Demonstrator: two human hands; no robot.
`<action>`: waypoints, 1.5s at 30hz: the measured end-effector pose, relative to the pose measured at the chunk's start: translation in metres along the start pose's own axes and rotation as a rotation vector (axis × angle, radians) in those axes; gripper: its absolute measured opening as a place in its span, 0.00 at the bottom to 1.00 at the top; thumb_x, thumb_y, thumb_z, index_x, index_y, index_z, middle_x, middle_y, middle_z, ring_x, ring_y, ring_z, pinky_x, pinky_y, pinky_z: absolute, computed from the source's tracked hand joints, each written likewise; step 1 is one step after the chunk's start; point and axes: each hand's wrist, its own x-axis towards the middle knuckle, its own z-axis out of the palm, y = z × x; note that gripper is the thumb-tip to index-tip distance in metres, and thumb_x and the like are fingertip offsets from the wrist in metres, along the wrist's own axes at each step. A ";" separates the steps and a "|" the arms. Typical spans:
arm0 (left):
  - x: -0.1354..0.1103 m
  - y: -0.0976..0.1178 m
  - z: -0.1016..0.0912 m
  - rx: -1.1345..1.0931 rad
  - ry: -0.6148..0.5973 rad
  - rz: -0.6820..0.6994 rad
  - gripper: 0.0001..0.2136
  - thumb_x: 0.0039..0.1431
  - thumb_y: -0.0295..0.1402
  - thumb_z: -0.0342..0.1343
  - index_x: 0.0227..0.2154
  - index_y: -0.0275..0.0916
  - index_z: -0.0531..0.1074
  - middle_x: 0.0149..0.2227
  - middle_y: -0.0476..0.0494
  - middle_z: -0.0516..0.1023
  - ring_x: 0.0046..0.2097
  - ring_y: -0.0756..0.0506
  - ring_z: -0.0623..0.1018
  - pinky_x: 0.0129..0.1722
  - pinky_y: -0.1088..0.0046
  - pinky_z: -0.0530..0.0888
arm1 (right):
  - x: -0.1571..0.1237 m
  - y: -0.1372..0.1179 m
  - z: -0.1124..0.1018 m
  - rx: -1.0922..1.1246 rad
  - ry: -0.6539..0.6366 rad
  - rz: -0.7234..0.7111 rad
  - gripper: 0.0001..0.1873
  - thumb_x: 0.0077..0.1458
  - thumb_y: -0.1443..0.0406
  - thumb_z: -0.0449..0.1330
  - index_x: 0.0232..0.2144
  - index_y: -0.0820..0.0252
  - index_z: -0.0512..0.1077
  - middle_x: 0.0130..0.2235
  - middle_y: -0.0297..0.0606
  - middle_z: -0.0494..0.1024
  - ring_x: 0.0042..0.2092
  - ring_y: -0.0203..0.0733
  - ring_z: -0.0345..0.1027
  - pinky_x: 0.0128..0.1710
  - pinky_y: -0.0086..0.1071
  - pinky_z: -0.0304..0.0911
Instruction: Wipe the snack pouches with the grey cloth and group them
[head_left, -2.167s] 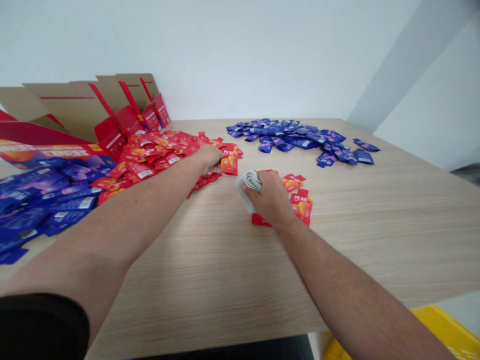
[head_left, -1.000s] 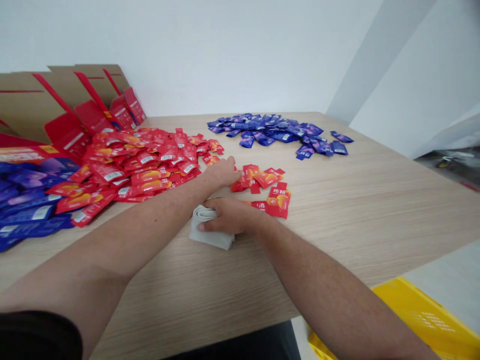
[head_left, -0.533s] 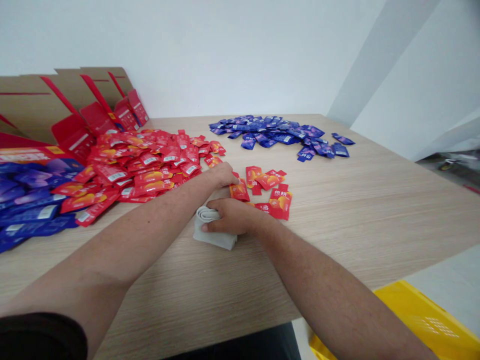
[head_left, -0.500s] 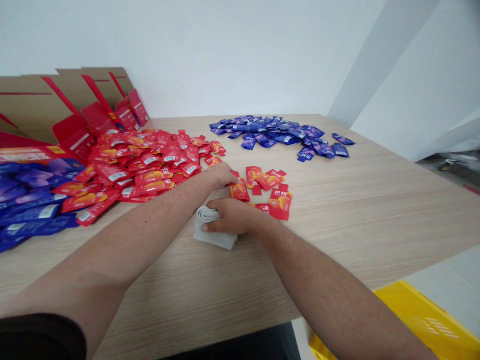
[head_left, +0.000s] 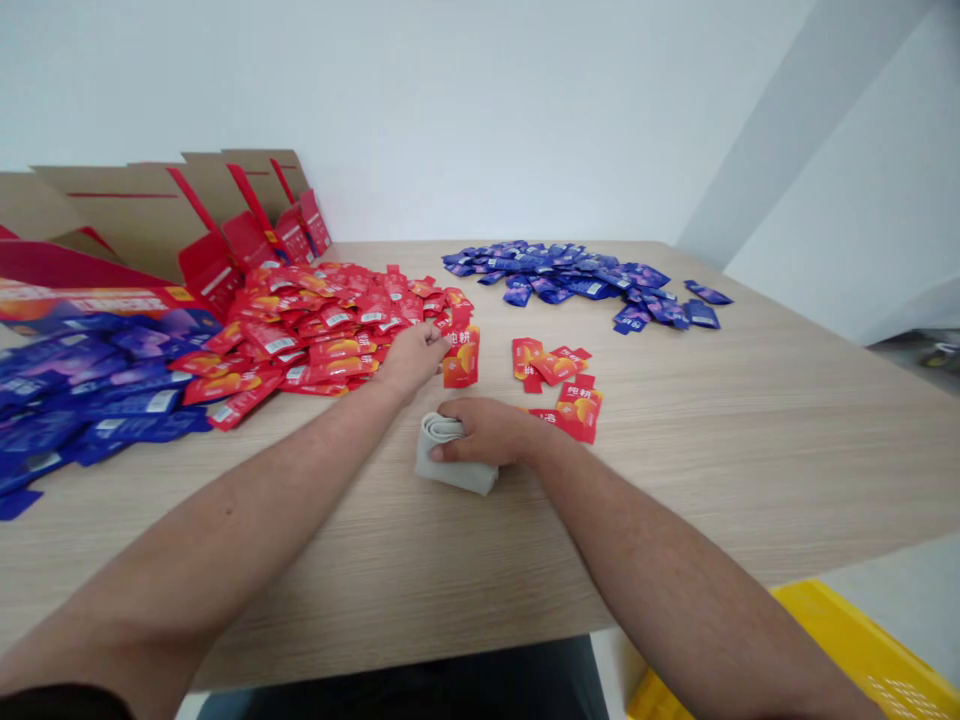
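Left hand [head_left: 412, 360] up at a red sachet [head_left: 461, 357], fingertips on its edge, can't tell if it's gripped; a light pinch suits that slick foil! Right hand [head_left: 480, 432] curled over a folded grey cloth [head_left: 454, 455] on the wooden table [head_left: 675, 520]. Beyond, about eight loose red sachets [head_left: 555, 385], one uncountable red heap [head_left: 315, 335], two uncountable blue heaps [head_left: 562, 275].

The wooden tabletop [head_left: 750, 450] leaves passage right of the loose red sachets [head_left: 559, 370], while the big red sachet heap [head_left: 315, 345] stands in the way on the left.
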 end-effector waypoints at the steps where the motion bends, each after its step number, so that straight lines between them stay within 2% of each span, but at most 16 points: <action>1: -0.005 -0.004 -0.011 -0.008 0.037 0.026 0.11 0.55 0.35 0.57 0.23 0.40 0.61 0.21 0.54 0.63 0.24 0.52 0.69 0.26 0.76 0.72 | -0.001 -0.001 0.000 0.019 -0.006 -0.007 0.17 0.55 0.54 0.65 0.39 0.61 0.72 0.39 0.37 0.79 0.37 0.39 0.70 0.34 0.29 0.57; 4: -0.024 -0.020 -0.039 -0.029 0.082 0.063 0.11 0.56 0.37 0.57 0.24 0.40 0.63 0.21 0.54 0.66 0.23 0.52 0.70 0.24 0.76 0.70 | -0.004 -0.006 -0.002 0.089 0.030 -0.029 0.17 0.55 0.53 0.65 0.38 0.60 0.71 0.36 0.34 0.77 0.36 0.38 0.69 0.34 0.29 0.57; 7: -0.051 -0.033 -0.056 -0.081 0.041 0.025 0.11 0.57 0.38 0.56 0.24 0.40 0.65 0.20 0.53 0.68 0.22 0.52 0.70 0.23 0.76 0.69 | -0.006 -0.012 -0.004 0.136 0.175 -0.024 0.18 0.56 0.51 0.64 0.39 0.60 0.71 0.35 0.32 0.76 0.37 0.39 0.69 0.35 0.30 0.57; 11: -0.083 -0.040 -0.056 -0.208 -0.074 -0.063 0.10 0.56 0.40 0.57 0.26 0.40 0.66 0.20 0.53 0.68 0.21 0.51 0.69 0.23 0.75 0.68 | -0.006 -0.017 -0.002 -0.006 0.449 -0.002 0.18 0.58 0.50 0.62 0.33 0.58 0.67 0.33 0.33 0.72 0.37 0.39 0.65 0.36 0.31 0.55; 15: -0.100 -0.039 -0.046 -0.315 -0.226 -0.047 0.09 0.54 0.38 0.59 0.26 0.39 0.67 0.23 0.53 0.69 0.25 0.51 0.70 0.27 0.75 0.69 | -0.003 -0.018 0.003 -0.118 0.652 0.064 0.17 0.60 0.50 0.58 0.32 0.57 0.65 0.34 0.35 0.71 0.38 0.41 0.63 0.37 0.33 0.54; 16: -0.102 -0.039 -0.045 -0.349 -0.242 -0.044 0.09 0.53 0.38 0.60 0.27 0.39 0.67 0.25 0.52 0.71 0.27 0.51 0.71 0.29 0.75 0.71 | -0.003 -0.018 0.004 -0.113 0.648 0.083 0.17 0.60 0.50 0.58 0.33 0.57 0.65 0.35 0.35 0.71 0.38 0.41 0.63 0.37 0.33 0.54; 20: -0.105 -0.039 -0.044 -0.525 -0.333 -0.101 0.10 0.50 0.37 0.63 0.31 0.39 0.71 0.31 0.50 0.74 0.33 0.49 0.74 0.35 0.71 0.74 | -0.006 -0.023 0.004 -0.093 0.499 0.063 0.16 0.58 0.51 0.60 0.33 0.56 0.65 0.34 0.34 0.71 0.37 0.41 0.64 0.36 0.33 0.55; 24: -0.109 -0.034 -0.046 -0.600 -0.371 -0.065 0.11 0.52 0.37 0.62 0.24 0.39 0.67 0.30 0.49 0.73 0.32 0.49 0.73 0.34 0.71 0.73 | -0.008 -0.026 0.003 -0.075 0.597 0.122 0.15 0.59 0.52 0.59 0.33 0.56 0.65 0.34 0.35 0.71 0.38 0.42 0.64 0.36 0.33 0.55; 28: -0.111 -0.028 -0.047 -0.642 -0.353 -0.064 0.10 0.51 0.36 0.62 0.23 0.40 0.67 0.34 0.46 0.75 0.35 0.47 0.74 0.35 0.71 0.73 | -0.008 -0.026 0.005 -0.051 0.536 0.090 0.15 0.58 0.52 0.61 0.34 0.55 0.66 0.35 0.35 0.72 0.38 0.42 0.65 0.36 0.34 0.57; 31: -0.111 -0.028 -0.046 -0.629 -0.355 -0.079 0.10 0.51 0.36 0.61 0.23 0.40 0.66 0.31 0.48 0.74 0.32 0.48 0.73 0.33 0.71 0.72 | -0.008 -0.026 0.006 -0.045 0.593 0.130 0.15 0.59 0.51 0.60 0.33 0.55 0.65 0.35 0.36 0.72 0.38 0.43 0.66 0.36 0.34 0.57; 35: -0.111 -0.029 -0.048 -0.625 -0.367 -0.043 0.09 0.50 0.35 0.60 0.23 0.40 0.66 0.33 0.46 0.75 0.33 0.48 0.73 0.32 0.72 0.71 | -0.009 -0.026 0.006 -0.030 0.489 0.077 0.14 0.57 0.52 0.62 0.34 0.55 0.67 0.35 0.35 0.73 0.37 0.42 0.66 0.35 0.34 0.58; 39: -0.111 -0.027 -0.050 -0.566 -0.378 0.010 0.10 0.53 0.35 0.59 0.22 0.40 0.65 0.33 0.47 0.74 0.33 0.49 0.72 0.32 0.71 0.71 | -0.009 -0.023 0.005 -0.051 0.625 0.131 0.15 0.59 0.51 0.59 0.33 0.55 0.66 0.34 0.36 0.72 0.38 0.43 0.66 0.35 0.34 0.58; 42: -0.111 -0.027 -0.051 -0.467 -0.386 0.034 0.06 0.53 0.34 0.57 0.25 0.40 0.68 0.32 0.47 0.74 0.33 0.48 0.73 0.34 0.71 0.72 | -0.008 -0.023 0.004 -0.053 0.584 0.097 0.16 0.58 0.50 0.60 0.34 0.55 0.67 0.35 0.36 0.72 0.38 0.44 0.67 0.36 0.34 0.58; 45: -0.111 -0.029 -0.051 -0.409 -0.355 0.104 0.06 0.53 0.33 0.56 0.24 0.40 0.67 0.33 0.46 0.75 0.34 0.47 0.73 0.34 0.71 0.71 | -0.009 -0.025 0.002 -0.039 0.617 0.153 0.15 0.59 0.51 0.59 0.32 0.55 0.65 0.34 0.36 0.73 0.38 0.43 0.67 0.36 0.34 0.58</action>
